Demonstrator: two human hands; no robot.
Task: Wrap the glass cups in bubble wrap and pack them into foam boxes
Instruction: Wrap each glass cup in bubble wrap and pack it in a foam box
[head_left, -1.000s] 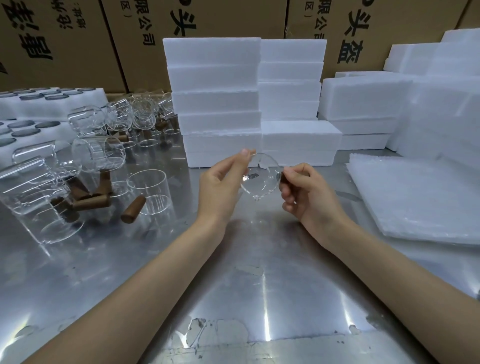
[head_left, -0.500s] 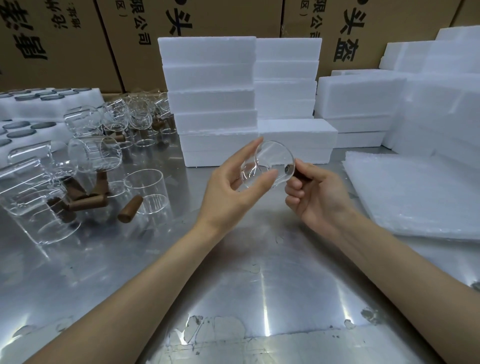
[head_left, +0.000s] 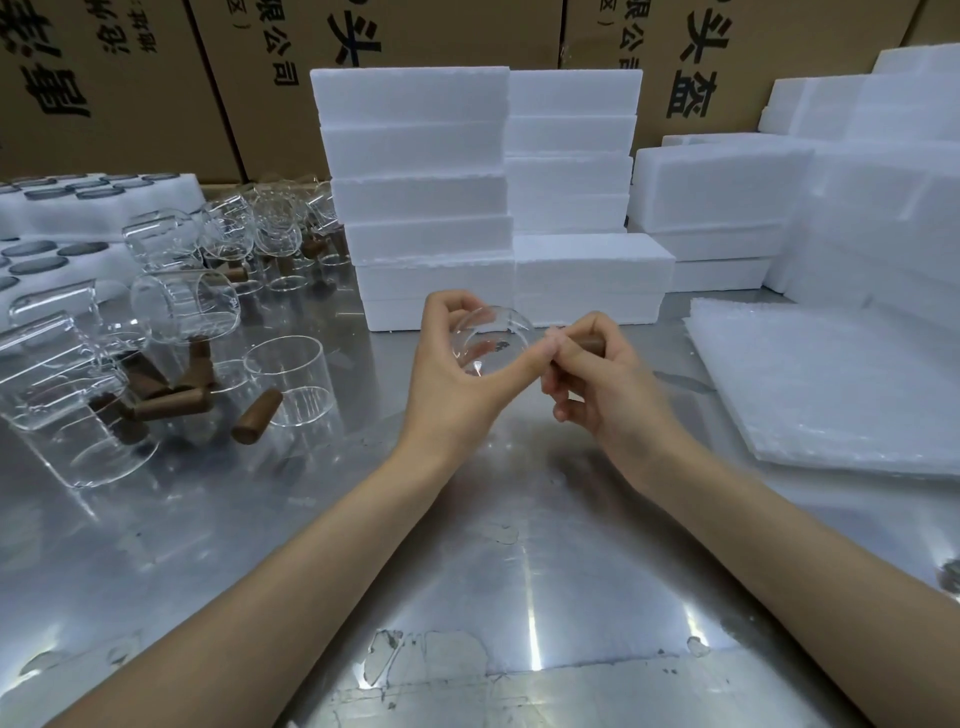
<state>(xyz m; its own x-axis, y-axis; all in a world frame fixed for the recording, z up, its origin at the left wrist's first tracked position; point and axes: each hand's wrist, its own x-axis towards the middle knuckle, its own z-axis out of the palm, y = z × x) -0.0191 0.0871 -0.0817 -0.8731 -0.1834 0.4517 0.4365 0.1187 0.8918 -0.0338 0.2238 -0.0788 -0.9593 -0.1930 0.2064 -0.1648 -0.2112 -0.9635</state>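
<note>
Both hands meet above the middle of the metal surface (head_left: 467, 597), sharing one glass cup (head_left: 491, 340). The left hand (head_left: 457, 374) curls round the clear body, thumb reaching across its lower rim and fingers bent over the far side. The right hand (head_left: 597, 384) pinches the cup's brown wooden handle (head_left: 589, 344), which sticks out to the right between its fingers. The cup is held up off the surface, mouth turned roughly toward the camera, and it looks empty, though reflections make that hard to confirm.

To the left lies a crowd of more glass cups (head_left: 182, 306), some on their sides and some upright, their brown handles tangled together; one upright cup (head_left: 291, 379) stands nearest the hands. Further left sit white foam trays (head_left: 104, 213) with round pockets, dark discs showing in the pockets.

Behind the hands rise two stacks of closed foam boxes (head_left: 421, 197), side by side and touching. More foam boxes (head_left: 717, 208) are piled to the right. A flat stack of bubble wrap sheets (head_left: 841, 384) lies on the surface at the right, well apart from the cup. Cardboard cartons (head_left: 130, 88) with printed characters line the back
</note>
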